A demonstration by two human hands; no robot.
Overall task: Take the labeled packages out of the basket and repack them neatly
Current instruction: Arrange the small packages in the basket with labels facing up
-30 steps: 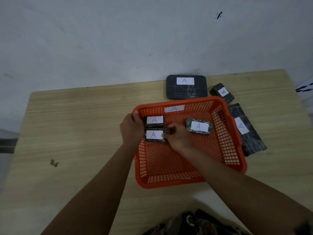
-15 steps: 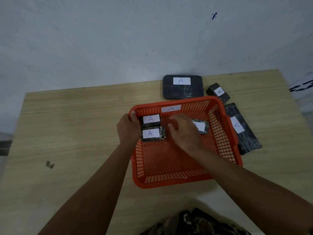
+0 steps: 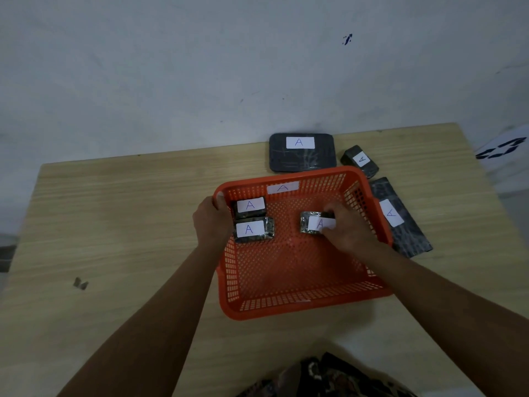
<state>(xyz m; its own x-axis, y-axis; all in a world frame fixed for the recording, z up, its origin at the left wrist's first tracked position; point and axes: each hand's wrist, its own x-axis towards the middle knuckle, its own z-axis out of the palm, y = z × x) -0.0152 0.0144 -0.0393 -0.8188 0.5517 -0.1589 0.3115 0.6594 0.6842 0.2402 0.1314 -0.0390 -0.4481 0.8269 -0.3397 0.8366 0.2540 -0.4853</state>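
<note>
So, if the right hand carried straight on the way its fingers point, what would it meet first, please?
The right hand points left across the basket and already rests on the small package. Beyond that, probably the two stacked-side packages by the left wall, though depth is unclear.

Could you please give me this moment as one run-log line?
left hand: gripping basket rim | right hand: on third small package | two small packages: side by side, far-left corner

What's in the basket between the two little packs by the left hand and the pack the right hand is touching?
Nothing: only bare orange basket floor lies between them, as the head view shows.
</note>
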